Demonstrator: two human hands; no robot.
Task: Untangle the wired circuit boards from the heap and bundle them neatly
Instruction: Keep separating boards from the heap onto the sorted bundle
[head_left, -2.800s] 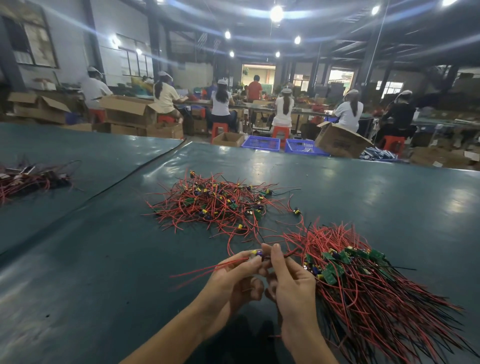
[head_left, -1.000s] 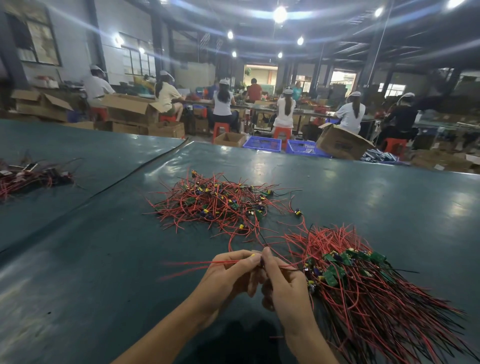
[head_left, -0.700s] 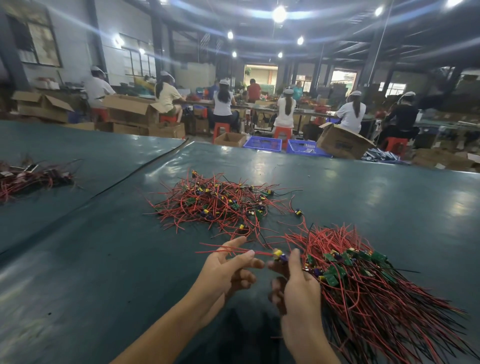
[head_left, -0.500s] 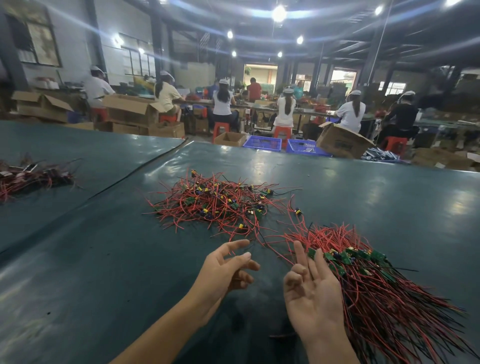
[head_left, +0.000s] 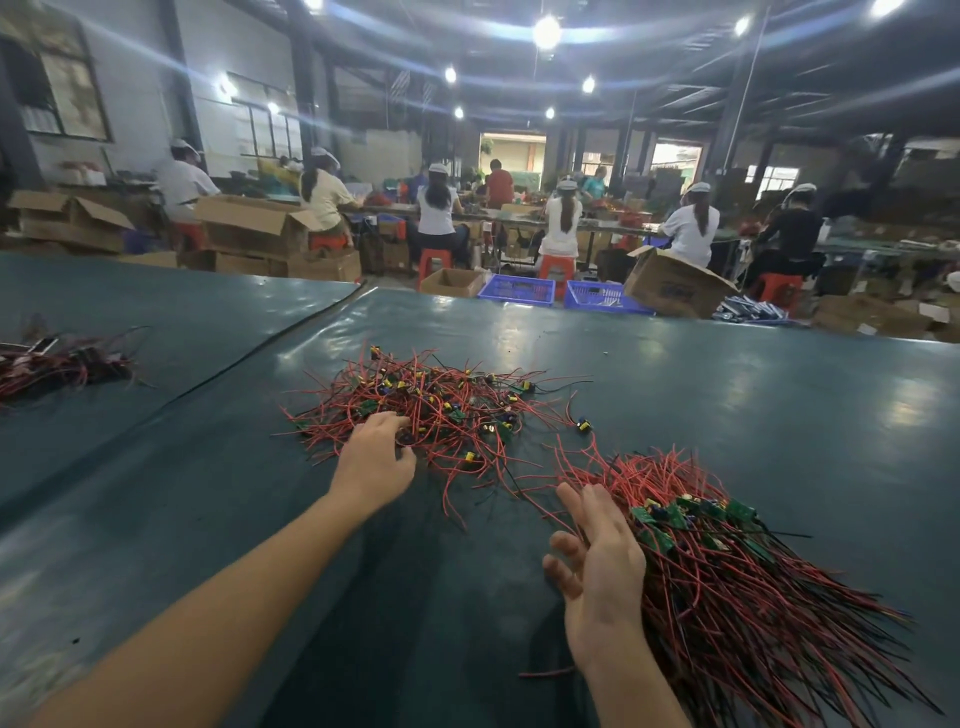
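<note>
The left hand (head_left: 375, 462) reaches palm-down into the tangled heap of red-wired green circuit boards (head_left: 457, 410) on the dark green table (head_left: 753, 384), its grip hidden, while the right hand (head_left: 602, 566), fingers straight and empty, rests against the aligned red-and-black wire bundle (head_left: 737, 597) nearer right.

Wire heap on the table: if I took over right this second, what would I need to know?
Left hand: fingers in the tangled heap's near edge; grip unclear.
Right hand: open, empty, beside the aligned bundle's left side.
Done: many boards lie combed together in that bundle, at the right of the table.
Left: the heap mid-table is knotted; pull boards out singly and add them to the bundle.
</note>
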